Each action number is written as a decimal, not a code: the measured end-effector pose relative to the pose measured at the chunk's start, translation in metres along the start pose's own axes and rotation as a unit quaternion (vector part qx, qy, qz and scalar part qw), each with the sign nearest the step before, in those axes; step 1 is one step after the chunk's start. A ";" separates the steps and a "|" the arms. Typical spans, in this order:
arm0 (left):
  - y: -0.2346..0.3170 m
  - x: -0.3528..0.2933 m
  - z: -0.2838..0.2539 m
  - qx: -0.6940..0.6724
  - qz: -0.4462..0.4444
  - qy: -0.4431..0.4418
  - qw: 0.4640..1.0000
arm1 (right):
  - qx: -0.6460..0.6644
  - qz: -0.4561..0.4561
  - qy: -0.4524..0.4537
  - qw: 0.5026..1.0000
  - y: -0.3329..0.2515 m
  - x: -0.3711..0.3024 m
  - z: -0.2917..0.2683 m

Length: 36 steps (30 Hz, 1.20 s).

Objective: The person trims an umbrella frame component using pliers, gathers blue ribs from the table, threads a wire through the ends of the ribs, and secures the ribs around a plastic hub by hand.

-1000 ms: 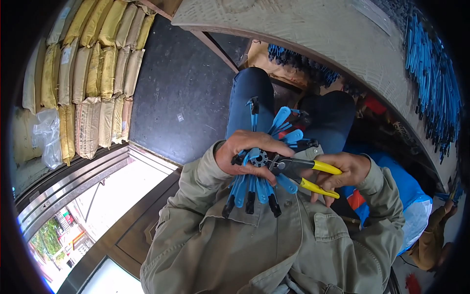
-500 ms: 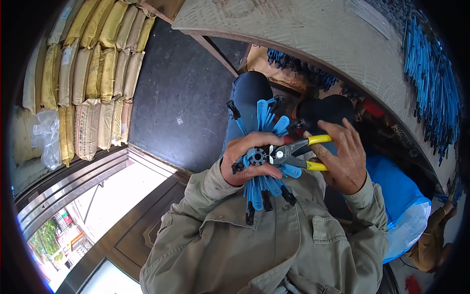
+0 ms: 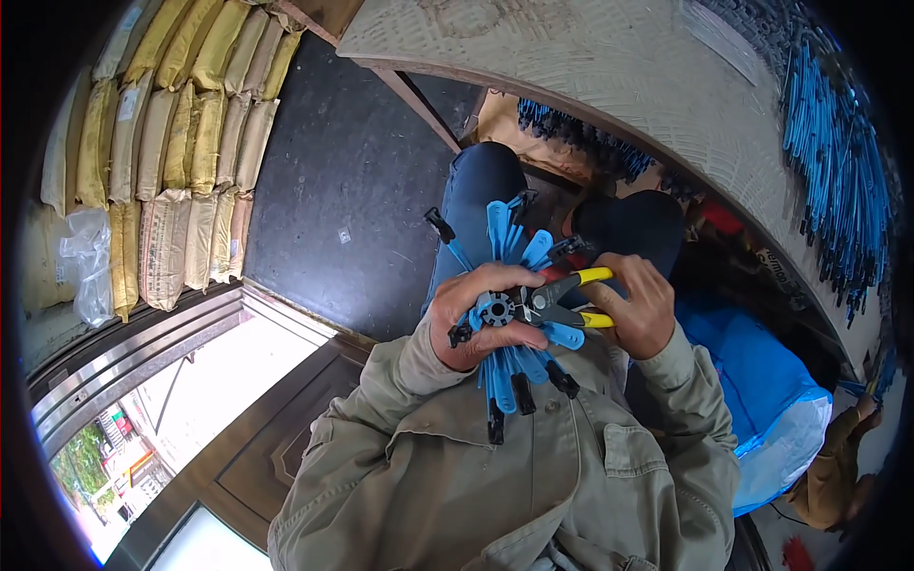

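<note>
In my lap, my left hand (image 3: 451, 322) is closed around a black round slotted hub (image 3: 496, 308). Blue flat plastic strips (image 3: 497, 225) with black end pieces fan out from it on several sides. My right hand (image 3: 643, 303) grips a pair of pliers (image 3: 564, 315) by its yellow handles. The dark jaws point left and meet the hub's edge between my left thumb and fingers, with a thin pale wire-like piece at their tip. The handles stand somewhat apart. My left hand hides where the strips join the hub.
A worktable (image 3: 609, 48) curves across the top, with a heap of blue strips (image 3: 838, 181) at its right end. Stacked sacks (image 3: 171, 152) stand at the left. A blue bag (image 3: 752, 381) lies by my right elbow. Another person's sleeve (image 3: 828, 471) shows at far right.
My right hand has moved left, and its spread fingers have curled round the pliers' handles. The handles are slightly closer together. My left hand keeps its hold on the hub.
</note>
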<state>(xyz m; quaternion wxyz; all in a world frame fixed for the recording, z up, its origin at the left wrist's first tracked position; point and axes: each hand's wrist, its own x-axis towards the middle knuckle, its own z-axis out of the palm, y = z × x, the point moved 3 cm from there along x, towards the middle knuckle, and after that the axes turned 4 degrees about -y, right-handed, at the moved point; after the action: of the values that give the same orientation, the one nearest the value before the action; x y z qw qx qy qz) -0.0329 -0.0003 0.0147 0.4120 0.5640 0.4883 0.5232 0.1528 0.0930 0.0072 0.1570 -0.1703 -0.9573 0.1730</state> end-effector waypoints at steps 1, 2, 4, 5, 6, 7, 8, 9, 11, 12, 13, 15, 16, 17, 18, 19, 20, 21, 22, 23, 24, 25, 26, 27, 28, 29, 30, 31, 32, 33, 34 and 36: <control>-0.001 -0.001 0.000 -0.004 -0.004 0.002 1.000 | 0.015 0.000 0.000 1.000 0.001 -0.001 0.003; -0.002 -0.002 0.000 -0.009 -0.008 0.005 1.000 | 0.014 -0.001 0.000 1.000 0.001 -0.002 0.007; -0.004 -0.002 0.001 -0.014 -0.012 0.009 1.000 | 0.044 0.012 0.003 0.999 -0.001 -0.002 0.014; -0.003 -0.002 0.000 -0.015 -0.012 0.008 1.000 | 0.060 0.017 0.006 0.998 -0.002 -0.001 0.016; -0.002 -0.002 -0.001 -0.017 -0.013 0.007 1.000 | 0.061 0.016 0.005 0.998 -0.002 -0.001 0.015; -0.002 -0.001 -0.002 -0.019 -0.014 0.006 1.000 | 0.057 0.018 0.004 0.998 -0.003 -0.001 0.014; -0.001 0.000 -0.002 -0.019 -0.014 0.007 1.000 | 0.054 0.021 0.003 0.998 -0.002 -0.001 0.011; -0.001 0.002 -0.002 -0.016 -0.009 0.004 1.000 | 0.050 0.025 0.002 0.998 -0.002 -0.002 0.008; 0.001 0.006 -0.001 -0.011 0.003 -0.002 1.000 | 0.026 0.019 -0.013 0.999 0.001 -0.003 0.001; 0.001 0.006 -0.001 -0.013 0.004 -0.003 1.000 | 0.002 0.013 -0.028 1.000 0.002 -0.004 -0.004; 0.001 0.006 -0.001 -0.013 0.003 -0.010 1.000 | -0.023 0.008 -0.043 0.999 0.004 -0.005 -0.008; 0.002 0.005 -0.001 -0.012 0.002 -0.023 1.000 | 0.002 0.001 -0.072 0.997 0.006 -0.002 -0.023; 0.003 0.007 -0.001 -0.014 0.003 -0.024 1.000 | 0.029 -0.007 -0.100 0.995 0.006 0.000 -0.031; 0.004 0.009 -0.001 -0.020 -0.007 -0.050 0.999 | 0.056 -0.012 -0.128 0.990 0.006 0.002 -0.041; 0.005 0.012 -0.001 -0.026 -0.016 -0.077 0.997 | 0.055 -0.006 -0.128 0.990 0.007 0.006 -0.052; 0.004 0.014 -0.001 -0.031 -0.026 -0.104 0.994 | 0.187 0.045 -0.211 0.959 0.011 0.009 -0.060; 0.003 0.012 -0.003 -0.033 -0.027 -0.107 0.993 | 0.315 0.091 -0.287 0.900 0.013 0.011 -0.066; 0.001 0.010 -0.004 -0.054 -0.022 -0.131 0.990 | 0.316 0.094 -0.286 0.900 0.014 0.014 -0.074; -0.002 0.009 -0.005 -0.075 -0.016 -0.155 0.985 | 0.316 0.084 -0.324 0.888 0.015 0.017 -0.079; -0.003 0.008 -0.003 -0.095 -0.010 -0.178 0.979 | 0.317 0.074 -0.361 0.874 0.015 0.019 -0.083; -0.003 0.007 0.000 -0.096 -0.011 -0.181 0.979 | 0.317 0.062 -0.399 0.858 0.012 0.018 -0.085; -0.002 0.009 0.000 -0.085 -0.009 -0.181 0.980 | 0.316 0.064 -0.397 0.859 0.012 0.021 -0.090; -0.002 0.011 0.001 -0.074 -0.007 -0.179 0.981 | 0.297 0.066 -0.408 0.861 0.011 0.023 -0.094; -0.003 0.012 0.001 -0.063 -0.007 -0.177 0.982 | 0.279 0.069 -0.419 0.862 0.011 0.025 -0.095; -0.004 0.012 0.002 -0.063 -0.008 -0.177 0.982 | 0.261 0.071 -0.430 0.861 0.012 0.027 -0.095; -0.006 0.013 0.002 -0.057 -0.007 -0.177 0.982 | 0.261 0.070 -0.431 0.861 0.013 0.028 -0.092; -0.004 0.014 0.002 -0.045 -0.004 -0.176 0.983 | 0.257 0.071 -0.428 0.863 0.013 0.030 -0.092; -0.003 0.016 0.000 -0.034 -0.002 -0.174 0.984 | 0.252 0.070 -0.426 0.866 0.012 0.032 -0.092; -0.002 0.017 -0.001 -0.029 0.000 -0.171 0.985 | 0.248 0.069 -0.424 0.869 0.012 0.035 -0.091; -0.003 0.017 -0.003 -0.037 -0.007 -0.165 0.986 | 0.245 0.063 -0.423 0.870 0.011 0.036 -0.089; -0.003 0.018 -0.006 -0.043 -0.014 -0.159 0.986 | 0.236 0.065 -0.407 0.880 0.010 0.037 -0.087; -0.005 0.018 -0.005 -0.047 -0.016 -0.149 0.988 | 0.217 0.072 -0.376 0.898 0.007 0.032 -0.083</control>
<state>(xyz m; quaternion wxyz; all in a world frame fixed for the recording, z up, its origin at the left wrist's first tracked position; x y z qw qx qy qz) -0.0392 0.0177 0.0137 0.5149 0.6075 0.4054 0.4489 0.1561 0.1348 0.0863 -0.1941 -0.1226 -0.8688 0.4388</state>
